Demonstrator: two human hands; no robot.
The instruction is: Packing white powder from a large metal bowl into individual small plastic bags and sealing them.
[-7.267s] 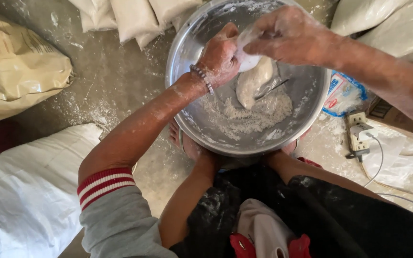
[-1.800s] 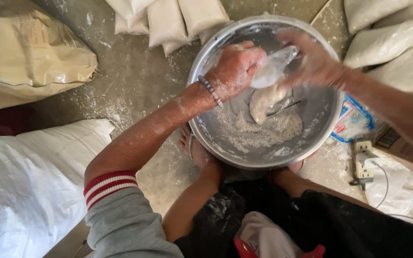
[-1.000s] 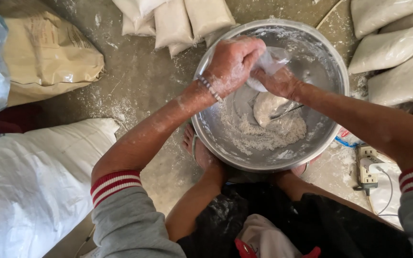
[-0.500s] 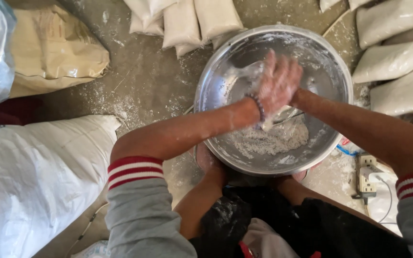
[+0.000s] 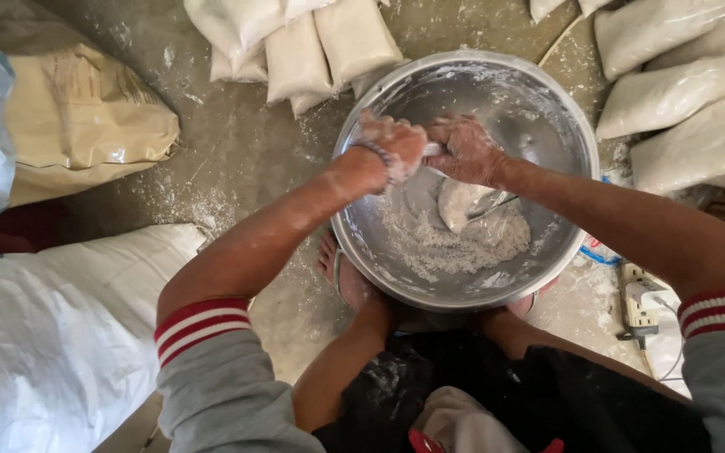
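A large metal bowl (image 5: 564, 126) stands on the floor between my bare feet, with loose white flour (image 5: 463, 247) in its bottom. Both my hands are over it, dusted with flour and almost touching. My left hand (image 5: 389, 144) and my right hand (image 5: 465, 151) are closed on a small clear plastic bag (image 5: 434, 150), of which only a pale sliver shows between them. Below the hands a scoop-like shape (image 5: 459, 205) heaped with flour lies in the bowl.
Several filled white bags (image 5: 312, 42) lie beyond the bowl and more (image 5: 681, 101) at the right. A tan sack (image 5: 86, 117) and a big white sack (image 5: 52, 335) are on the left. A power strip (image 5: 635, 298) lies at the right on the floury concrete floor (image 5: 237, 151).
My left hand, spread open over the bowl half a second ago, has closed beside the right hand. Earlier the right hand held the bag up higher over the bowl.
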